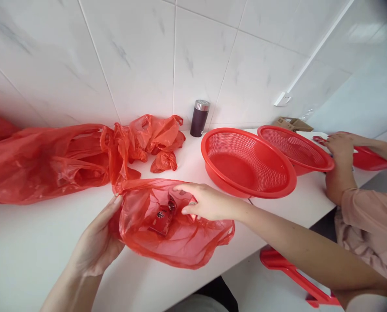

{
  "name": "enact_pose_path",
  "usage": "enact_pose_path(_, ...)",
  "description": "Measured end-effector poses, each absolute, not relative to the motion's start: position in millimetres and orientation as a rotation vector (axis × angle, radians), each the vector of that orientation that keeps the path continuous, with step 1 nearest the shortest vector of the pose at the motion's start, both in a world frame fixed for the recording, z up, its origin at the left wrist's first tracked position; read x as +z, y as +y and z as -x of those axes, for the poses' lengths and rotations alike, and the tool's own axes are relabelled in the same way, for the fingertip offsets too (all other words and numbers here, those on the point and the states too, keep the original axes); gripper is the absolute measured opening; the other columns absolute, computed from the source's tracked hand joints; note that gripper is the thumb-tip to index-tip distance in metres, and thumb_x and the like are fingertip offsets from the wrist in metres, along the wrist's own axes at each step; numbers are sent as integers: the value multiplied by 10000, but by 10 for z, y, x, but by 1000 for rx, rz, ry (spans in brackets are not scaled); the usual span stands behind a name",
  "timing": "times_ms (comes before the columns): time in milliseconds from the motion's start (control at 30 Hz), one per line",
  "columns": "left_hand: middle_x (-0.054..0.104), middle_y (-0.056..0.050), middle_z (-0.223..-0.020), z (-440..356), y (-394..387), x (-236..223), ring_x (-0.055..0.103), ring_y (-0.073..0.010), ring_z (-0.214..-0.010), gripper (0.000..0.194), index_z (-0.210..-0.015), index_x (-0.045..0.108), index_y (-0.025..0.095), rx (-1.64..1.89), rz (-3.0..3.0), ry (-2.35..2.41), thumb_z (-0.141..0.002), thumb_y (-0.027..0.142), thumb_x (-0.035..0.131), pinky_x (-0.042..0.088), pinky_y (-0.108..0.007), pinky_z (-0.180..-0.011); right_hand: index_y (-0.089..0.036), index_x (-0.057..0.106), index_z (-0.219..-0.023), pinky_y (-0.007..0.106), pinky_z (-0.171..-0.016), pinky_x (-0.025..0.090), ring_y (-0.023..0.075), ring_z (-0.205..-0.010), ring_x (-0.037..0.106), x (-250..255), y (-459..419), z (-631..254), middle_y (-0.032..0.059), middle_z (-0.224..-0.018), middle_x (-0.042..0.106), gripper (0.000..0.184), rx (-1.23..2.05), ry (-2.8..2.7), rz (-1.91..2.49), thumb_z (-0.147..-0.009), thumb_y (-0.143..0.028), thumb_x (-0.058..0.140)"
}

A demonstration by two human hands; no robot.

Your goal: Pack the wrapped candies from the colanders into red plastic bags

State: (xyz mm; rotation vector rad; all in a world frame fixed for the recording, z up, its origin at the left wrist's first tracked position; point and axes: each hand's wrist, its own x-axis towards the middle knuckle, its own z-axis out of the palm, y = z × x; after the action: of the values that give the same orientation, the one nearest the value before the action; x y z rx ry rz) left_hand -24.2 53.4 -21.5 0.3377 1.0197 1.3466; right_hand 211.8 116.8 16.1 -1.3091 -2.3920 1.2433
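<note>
A thin red plastic bag (180, 249) lies on its side with its mouth wide and facing me. My left hand (97, 238) grips the bag's left edge, thumb on top and fingers curled partly out of sight behind the film. Inside lies a red packet (160, 219) with dark printed characters. My right hand (206, 201) reaches into the bag from the right. Between its thumb and fingers shows a small red-and-white packet (193, 203), mostly covered by the hand. The index finger stretches out above it.
Two red plastic baskets (235, 167) stand right of the bag. Behind are crumpled red bags (154, 134) and a dark tumbler (200, 119). A full-looking red bag (43, 167) lies left. At right, a co-worker's hands (341, 143) handle something red, near a cardboard box (294, 123). A red stool (297, 277) is below.
</note>
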Motion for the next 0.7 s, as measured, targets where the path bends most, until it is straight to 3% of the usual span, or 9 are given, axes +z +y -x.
enact_pose_path(267, 730, -81, -875, 269, 542, -273, 712, -172, -631, 230, -1012, 669, 136, 1369, -381, 959, -931, 125, 455, 619, -260, -605, -305, 417, -1418, 322, -1024, 450, 147, -1250, 514, 134, 1140, -2292, 29, -1382, 512, 600, 1520, -2305, 973, -873, -58, 454)
enact_pose_path(500, 724, -69, -847, 252, 549, -257, 701, -174, -610, 212, -992, 669, 140, 1355, -405, 992, -919, 127, 470, 619, -280, -593, -250, 555, -1239, 368, -993, 469, 186, -1121, 584, 483, 1443, -2777, 59, -1242, 597, 314, 705, -2213, 1254, -928, -258, 510)
enact_pose_path(600, 721, -73, -829, 249, 548, -255, 700, -175, -586, 217, -966, 671, 129, 1359, -428, 997, -924, 124, 458, 614, -269, -569, -279, 476, -1354, 461, -976, 461, 290, -1179, 545, 428, 1804, -3277, 104, -1361, 508, 548, 534, -2362, 1758, -840, -376, 639)
enact_pose_path(700, 725, -78, -848, 254, 549, -266, 706, -186, -594, 210, -983, 675, 136, 1351, -436, 1007, -918, 134, 475, 616, -277, -568, -198, 513, -1321, 462, -782, 528, 342, -979, 630, 230, 2004, -3658, 185, -1217, 584, 732, 746, -2393, 2330, -666, -388, 779)
